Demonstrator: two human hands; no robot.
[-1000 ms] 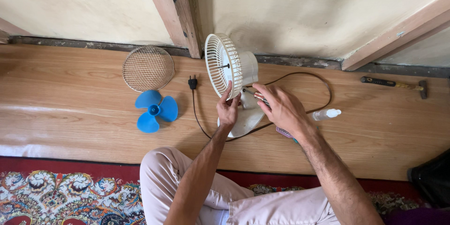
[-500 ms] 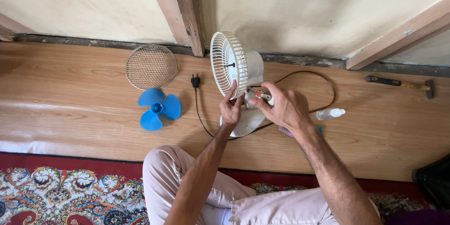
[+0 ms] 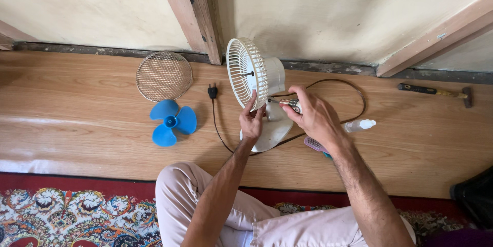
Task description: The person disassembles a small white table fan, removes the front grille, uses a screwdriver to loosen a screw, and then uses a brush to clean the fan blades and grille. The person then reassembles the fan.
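Fan stripped to rear cage; tool applied behind the cage.

Left to right on the wooden floor: round wire-mesh front guard (image 3: 164, 76) and blue three-blade plastic propeller (image 3: 169, 122) lie detached, reassembly outstanding. I see the small white plastic desk fan (image 3: 257, 90) upright near the wall edge, shaft axis pointing left. Left hand (image 3: 251, 119) steadies the cage rim; right hand (image 3: 314, 116) grips a metal-tipped screwdriver (image 3: 287, 103).

Cream fan (image 3: 255, 80), blue blade (image 3: 171, 122)

Pale plaster wall (image 3: 334, 10), wooden beams (image 3: 187, 13), wood-grain floor (image 3: 77, 118), patterned rug (image 3: 67, 216)
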